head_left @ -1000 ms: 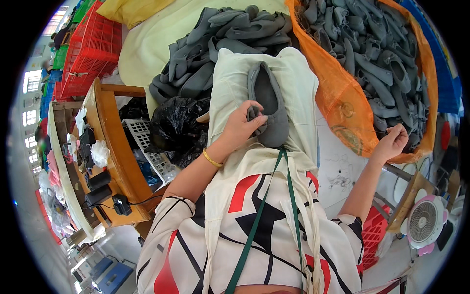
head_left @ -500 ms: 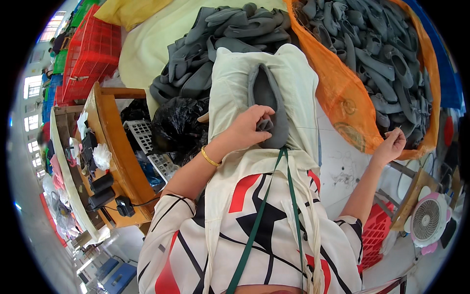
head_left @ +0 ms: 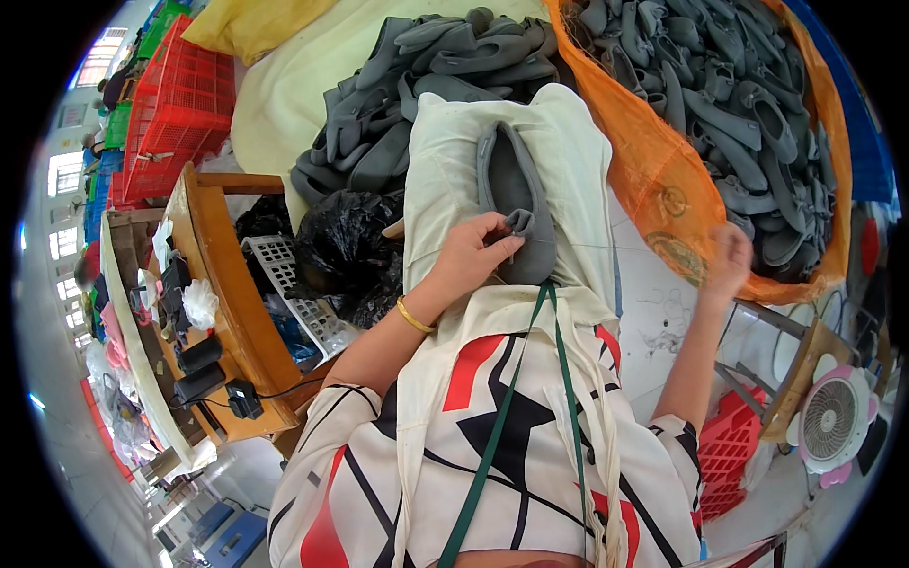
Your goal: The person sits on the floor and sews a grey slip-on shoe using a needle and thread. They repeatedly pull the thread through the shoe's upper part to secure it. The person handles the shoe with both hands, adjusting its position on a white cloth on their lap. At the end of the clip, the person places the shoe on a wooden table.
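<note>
A grey slip-on shoe (head_left: 541,220) lies on the white cloth (head_left: 578,156) over my lap, its toe toward me. My left hand (head_left: 471,248), with a gold bangle at its wrist, pinches a small grey bow (head_left: 518,223) at the front of the shoe's opening. From there a thin thread (head_left: 606,248) runs taut to the right. My right hand (head_left: 727,263) is raised at the thread's far end, beside the orange sack (head_left: 653,180). Motion blurs its fingers, and whether a needle is in them cannot be made out.
Grey shoes (head_left: 454,57) are heaped on pale cloth ahead, and more fill the orange sack. At left stand a black plastic bag (head_left: 348,248), a wooden table (head_left: 222,284) and red crates (head_left: 180,104). A small fan (head_left: 831,421) stands at right.
My right hand has moved left, closer to the shoe, and become blurred. My left fingers have shifted on the bow, which shows more plainly. The shoe has stayed nearly in place.
</note>
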`<state>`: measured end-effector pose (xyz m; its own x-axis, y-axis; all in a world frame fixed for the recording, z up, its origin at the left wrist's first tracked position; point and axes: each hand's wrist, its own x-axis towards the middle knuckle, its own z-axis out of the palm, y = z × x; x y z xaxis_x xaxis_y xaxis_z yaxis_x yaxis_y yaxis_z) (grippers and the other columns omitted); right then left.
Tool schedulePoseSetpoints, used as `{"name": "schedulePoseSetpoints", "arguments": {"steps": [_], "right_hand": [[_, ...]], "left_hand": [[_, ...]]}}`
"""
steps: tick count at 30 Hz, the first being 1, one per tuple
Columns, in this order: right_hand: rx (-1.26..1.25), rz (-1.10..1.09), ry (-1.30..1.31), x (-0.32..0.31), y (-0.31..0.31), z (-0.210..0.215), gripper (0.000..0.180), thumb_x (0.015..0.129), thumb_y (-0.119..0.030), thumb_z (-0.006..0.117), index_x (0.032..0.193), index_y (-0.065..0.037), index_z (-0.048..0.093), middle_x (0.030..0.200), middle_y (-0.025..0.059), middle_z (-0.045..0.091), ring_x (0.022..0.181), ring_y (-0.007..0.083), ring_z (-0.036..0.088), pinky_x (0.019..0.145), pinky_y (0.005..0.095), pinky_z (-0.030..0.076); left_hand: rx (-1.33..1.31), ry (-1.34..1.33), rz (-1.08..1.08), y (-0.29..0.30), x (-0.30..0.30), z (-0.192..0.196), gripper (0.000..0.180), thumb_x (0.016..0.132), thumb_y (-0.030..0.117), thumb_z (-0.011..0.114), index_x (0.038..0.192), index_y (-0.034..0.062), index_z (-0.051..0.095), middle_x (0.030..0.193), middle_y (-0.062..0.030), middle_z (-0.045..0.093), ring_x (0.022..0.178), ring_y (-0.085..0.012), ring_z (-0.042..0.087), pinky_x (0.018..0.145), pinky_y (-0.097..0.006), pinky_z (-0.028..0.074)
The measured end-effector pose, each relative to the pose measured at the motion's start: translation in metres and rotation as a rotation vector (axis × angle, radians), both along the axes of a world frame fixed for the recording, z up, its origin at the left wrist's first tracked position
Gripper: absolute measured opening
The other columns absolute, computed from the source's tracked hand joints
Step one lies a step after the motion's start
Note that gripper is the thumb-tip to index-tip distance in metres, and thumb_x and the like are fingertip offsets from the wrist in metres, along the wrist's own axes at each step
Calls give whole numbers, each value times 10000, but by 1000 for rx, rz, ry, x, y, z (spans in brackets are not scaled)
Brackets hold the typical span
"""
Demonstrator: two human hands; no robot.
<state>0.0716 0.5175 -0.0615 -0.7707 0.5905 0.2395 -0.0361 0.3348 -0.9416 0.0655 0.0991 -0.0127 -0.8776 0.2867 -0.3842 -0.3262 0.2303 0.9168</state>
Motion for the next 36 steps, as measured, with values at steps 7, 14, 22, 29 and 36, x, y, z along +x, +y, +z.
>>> {"name": "schedulePoseSetpoints", "arguments": {"steps": [7, 14, 22, 29, 36], "right_hand": [[-437, 712, -498, 10, -172, 54, 135, 981, -89, 621, 1087, -87, 704, 748, -34, 612, 620, 38, 498, 587, 209, 426], [-121, 909, -361, 3, -214, 57, 207, 971, -109, 618, 1159, -50, 684, 769, 48, 665, 647, 92, 570, 623, 251, 476], [-164, 864, -509, 12, -212, 57, 178, 971, -117, 610, 1103, -26, 687, 727, 107, 644, 608, 126, 554, 598, 282, 469], [-77, 856, -381, 15, -217, 54, 174, 952, -88, 602, 1091, -22, 685, 796, 125, 673, 641, 161, 590, 637, 288, 488], [-38, 871, -403, 14, -216, 55, 178, 949, -92, 592, 1086, -24, 684, 847, 148, 691, 678, 227, 639, 674, 311, 511]], "left_hand": [[414, -425, 270, -1, 7, -3, 225, 974, 199, 671, 1131, 39, 656, 901, 2, 662, 640, -38, 557, 514, -189, 469], [428, -401, 248, 1, 10, -9, 322, 992, 179, 643, 1285, 46, 630, 919, -13, 679, 636, -55, 570, 536, -196, 488], [519, -479, 313, 1, 6, -3, 137, 1006, 199, 621, 1065, 80, 654, 897, -14, 686, 602, -45, 553, 543, -197, 478], [505, -513, 330, -1, 5, -4, 121, 1003, 202, 627, 1052, 94, 653, 874, -10, 692, 603, -47, 554, 541, -197, 475], [523, -522, 329, -1, 5, -5, 124, 1003, 190, 626, 1062, 84, 651, 884, -18, 695, 614, -52, 567, 537, -202, 483]]}}
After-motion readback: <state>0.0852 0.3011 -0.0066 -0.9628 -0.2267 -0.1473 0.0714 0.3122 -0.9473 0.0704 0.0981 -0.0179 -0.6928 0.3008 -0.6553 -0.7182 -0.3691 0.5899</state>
